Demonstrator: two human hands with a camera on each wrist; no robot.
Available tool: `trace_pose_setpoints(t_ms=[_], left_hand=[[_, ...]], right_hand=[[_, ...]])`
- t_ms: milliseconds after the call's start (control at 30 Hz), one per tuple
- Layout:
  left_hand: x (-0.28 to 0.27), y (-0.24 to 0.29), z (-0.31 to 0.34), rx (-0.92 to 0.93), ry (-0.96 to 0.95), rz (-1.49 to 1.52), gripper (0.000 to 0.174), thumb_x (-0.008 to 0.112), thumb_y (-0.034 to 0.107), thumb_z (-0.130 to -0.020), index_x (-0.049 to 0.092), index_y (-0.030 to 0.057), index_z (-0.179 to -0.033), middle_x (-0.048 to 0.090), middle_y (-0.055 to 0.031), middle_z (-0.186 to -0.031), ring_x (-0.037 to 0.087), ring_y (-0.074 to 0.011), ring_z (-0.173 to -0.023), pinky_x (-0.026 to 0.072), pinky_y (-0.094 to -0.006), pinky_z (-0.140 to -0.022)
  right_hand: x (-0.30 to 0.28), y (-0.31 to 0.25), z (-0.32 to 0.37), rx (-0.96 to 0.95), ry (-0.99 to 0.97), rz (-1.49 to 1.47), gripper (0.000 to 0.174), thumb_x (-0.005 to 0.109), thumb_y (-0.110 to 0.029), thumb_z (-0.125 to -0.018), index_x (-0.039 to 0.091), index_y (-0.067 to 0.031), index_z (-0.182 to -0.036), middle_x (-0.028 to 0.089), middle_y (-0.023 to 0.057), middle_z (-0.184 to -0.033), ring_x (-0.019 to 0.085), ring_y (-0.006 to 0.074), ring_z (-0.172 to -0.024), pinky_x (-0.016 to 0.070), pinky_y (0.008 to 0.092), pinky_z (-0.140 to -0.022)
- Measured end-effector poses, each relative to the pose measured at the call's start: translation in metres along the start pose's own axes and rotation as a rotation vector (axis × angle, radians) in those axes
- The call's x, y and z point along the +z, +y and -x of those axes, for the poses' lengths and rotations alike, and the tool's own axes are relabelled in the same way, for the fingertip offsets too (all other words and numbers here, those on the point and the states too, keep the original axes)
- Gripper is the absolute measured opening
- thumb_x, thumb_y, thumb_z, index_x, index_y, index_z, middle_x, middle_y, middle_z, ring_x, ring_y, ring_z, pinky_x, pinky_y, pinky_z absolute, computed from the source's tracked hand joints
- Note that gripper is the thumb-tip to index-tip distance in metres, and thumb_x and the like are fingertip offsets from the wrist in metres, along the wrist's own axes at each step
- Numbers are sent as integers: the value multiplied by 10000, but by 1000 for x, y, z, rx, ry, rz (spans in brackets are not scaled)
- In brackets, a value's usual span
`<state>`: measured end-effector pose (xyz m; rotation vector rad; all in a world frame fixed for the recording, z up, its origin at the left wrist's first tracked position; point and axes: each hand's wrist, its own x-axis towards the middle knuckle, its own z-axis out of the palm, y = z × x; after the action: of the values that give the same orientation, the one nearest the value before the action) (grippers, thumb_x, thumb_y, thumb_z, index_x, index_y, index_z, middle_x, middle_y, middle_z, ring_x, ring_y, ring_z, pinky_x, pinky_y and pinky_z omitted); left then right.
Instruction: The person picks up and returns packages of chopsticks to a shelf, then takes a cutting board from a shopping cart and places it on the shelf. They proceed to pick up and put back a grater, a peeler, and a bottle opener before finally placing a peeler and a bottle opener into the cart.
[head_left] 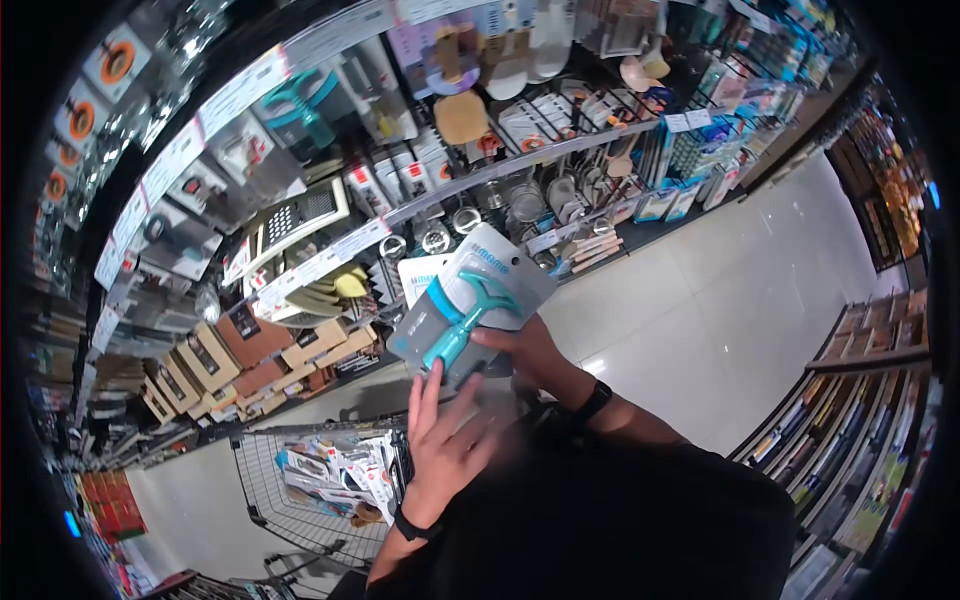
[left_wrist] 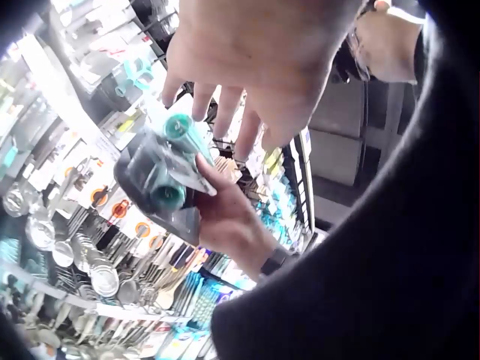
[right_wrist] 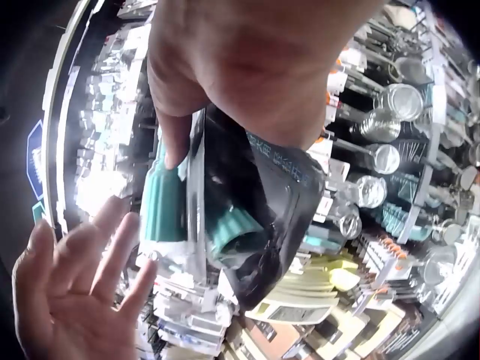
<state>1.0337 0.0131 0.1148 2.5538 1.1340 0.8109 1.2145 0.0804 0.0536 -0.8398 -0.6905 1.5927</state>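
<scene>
My right hand (head_left: 530,352) grips two carded packs, with the thumb over the front one. The front pack shows a teal Y-shaped peeler (head_left: 462,335) on a grey card, tilted in the head view. Part of the second pack (head_left: 418,275) sticks out behind it. Seen from the right wrist, two ribbed teal handles (right_wrist: 163,202) point downward in clear plastic. My left hand (head_left: 445,450) has its fingers spread and straight, a little blurred, and holds nothing. Its fingertips are close by the lower end of the front handle. My right fingers are mostly hidden behind the packs.
Shop shelves (head_left: 450,180) with hanging kitchen tools curve across the front. A grater (head_left: 300,220) and boxed goods (head_left: 210,360) are at the left. A wire shopping cart (head_left: 275,480) holding several packs stands below left. Tiled floor (head_left: 690,330) and another rack (head_left: 850,430) lie right.
</scene>
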Motion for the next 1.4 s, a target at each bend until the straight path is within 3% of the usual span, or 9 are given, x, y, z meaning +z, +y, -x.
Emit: trace_pose_setpoints(t_ms=[100,200,233,367,467,633,1000,1233,1400], left_hand=[[-8,4,-17,-244,230,110,287,685,62,-760,680,13,-1043,591,-174,-1288,430,-360,-1332,339,-489,-1081],[17,-12,-49,-484,321,401,332,690,65,-824,605,2,-1139,586,-114,-1106,537,-226,-1105,415,-344,-974],[24,-16,-60,-514,277,481,269,698,83,-854,598,6,-1092,566,-48,-941,526,-114,-929,437,-258,-828],[60,-41,-68,-710,1,826,165,707,113,-891,603,25,-984,585,45,-822,487,-23,-700,398,-181,-659],[83,-42,-70,-701,-4,965,149,687,117,-909,607,23,-994,610,30,-864,504,-29,-742,406,-188,-684],[103,-46,-73,-798,300,1105,174,650,140,-940,583,39,-1065,613,11,-967,532,-62,-894,413,-221,-826],[5,-135,-158,-442,981,1043,249,602,170,-972,529,8,-1147,611,-45,-1043,552,-104,-918,443,-272,-843],[-30,-164,-176,-391,1032,912,260,602,195,-972,533,15,-1147,613,-47,-1040,564,-106,-925,449,-276,-841],[-34,-136,-163,-335,1080,915,209,601,139,-967,543,0,-1112,590,-43,-1066,536,-107,-950,419,-263,-878]], right_hand=[[-28,-24,5,-12,-43,150,678,799,-146,-735,483,-34,-1325,573,51,-1223,540,169,-1137,444,334,-972],[-42,-45,17,-22,-25,192,642,814,-167,-723,533,-34,-1285,610,52,-1177,571,174,-1095,465,332,-938],[-48,-49,18,-34,-25,192,642,814,-167,-723,533,-34,-1285,610,52,-1177,571,174,-1095,465,332,-938],[-76,-52,24,8,17,417,544,817,-187,-731,605,-22,-1203,655,58,-1109,601,164,-1027,477,321,-905],[-103,-40,26,49,65,320,490,793,-181,-770,611,-9,-1191,660,57,-1102,601,147,-1007,470,311,-908],[-128,-42,17,-8,94,168,422,745,-199,-843,607,7,-1184,670,57,-1060,617,128,-961,482,282,-841],[-132,-52,10,-39,233,84,245,613,-69,-928,580,0,-1161,663,61,-1069,627,141,-969,490,299,-877],[-135,-41,11,-51,302,83,222,629,-64,-908,601,1,-1118,667,50,-1017,628,133,-925,486,285,-834],[-121,-40,13,-64,317,66,210,610,-44,-914,603,-1,-1119,669,46,-1015,631,131,-915,491,283,-825]])
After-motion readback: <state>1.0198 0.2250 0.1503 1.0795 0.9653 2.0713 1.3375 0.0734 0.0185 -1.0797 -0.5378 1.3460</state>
